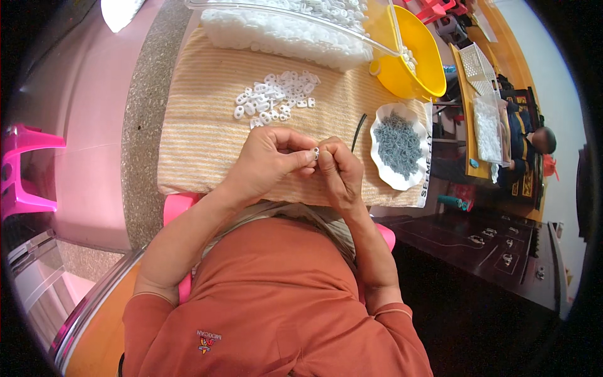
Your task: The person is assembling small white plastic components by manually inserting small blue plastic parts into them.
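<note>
Near the front edge of the striped cloth, my left hand (pixel 264 158) is closed, pinching a small white plastic piece with holes (pixel 316 152) between thumb and forefinger. My right hand (pixel 341 173) meets it from the other side, its thumb and fingers pressed together at the piece. Whatever those fingers hold is hidden or too small to name. Beyond my hands lies a loose pile of similar white pieces (pixel 273 95). To the right, a white wavy-edged dish (pixel 398 183) holds many small grey loops (pixel 399 146). A thin black stick (pixel 358 132) lies between my right hand and the dish.
A clear plastic bin (pixel 301 12) full of white pieces stands at the far edge, beside a yellow tub (pixel 402 76). At the left is a pink stool (pixel 31 142). On the right, another person (pixel 520 132) sits by a table with a white basket (pixel 478 68).
</note>
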A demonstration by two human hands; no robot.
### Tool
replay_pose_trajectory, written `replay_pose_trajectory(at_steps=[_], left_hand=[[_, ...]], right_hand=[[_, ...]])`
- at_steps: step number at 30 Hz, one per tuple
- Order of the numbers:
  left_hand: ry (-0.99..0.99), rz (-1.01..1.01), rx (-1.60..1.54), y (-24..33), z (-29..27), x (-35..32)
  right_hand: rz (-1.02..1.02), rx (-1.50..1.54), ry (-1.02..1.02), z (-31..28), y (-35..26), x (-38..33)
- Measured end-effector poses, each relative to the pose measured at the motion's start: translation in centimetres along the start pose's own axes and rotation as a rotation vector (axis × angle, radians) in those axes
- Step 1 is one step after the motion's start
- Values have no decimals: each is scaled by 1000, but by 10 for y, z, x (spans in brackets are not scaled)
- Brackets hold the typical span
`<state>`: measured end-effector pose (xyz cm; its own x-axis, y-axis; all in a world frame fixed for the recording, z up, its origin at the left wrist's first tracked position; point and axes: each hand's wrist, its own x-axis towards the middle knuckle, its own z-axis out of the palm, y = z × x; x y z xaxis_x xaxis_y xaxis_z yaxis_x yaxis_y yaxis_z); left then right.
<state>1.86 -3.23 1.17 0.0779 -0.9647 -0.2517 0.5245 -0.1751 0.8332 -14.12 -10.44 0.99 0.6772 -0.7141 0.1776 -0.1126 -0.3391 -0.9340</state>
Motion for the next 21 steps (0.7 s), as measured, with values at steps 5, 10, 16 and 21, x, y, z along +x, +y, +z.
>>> replay_pose_trajectory(at_steps=[5,10,16,21], left_hand=[[2,60,85,-6,-1,1],[39,123,185,-5,5,-3],[67,203,398,-7,6,-4],[36,211,246,-4,6,-3]], right_hand=[[-118,-177,-17,-4,-1,2],[-284,-364,-39,-7,-1,3],[-312,-547,-31,-7,-3,1],[-105,-257,-18,-6,4,0]])
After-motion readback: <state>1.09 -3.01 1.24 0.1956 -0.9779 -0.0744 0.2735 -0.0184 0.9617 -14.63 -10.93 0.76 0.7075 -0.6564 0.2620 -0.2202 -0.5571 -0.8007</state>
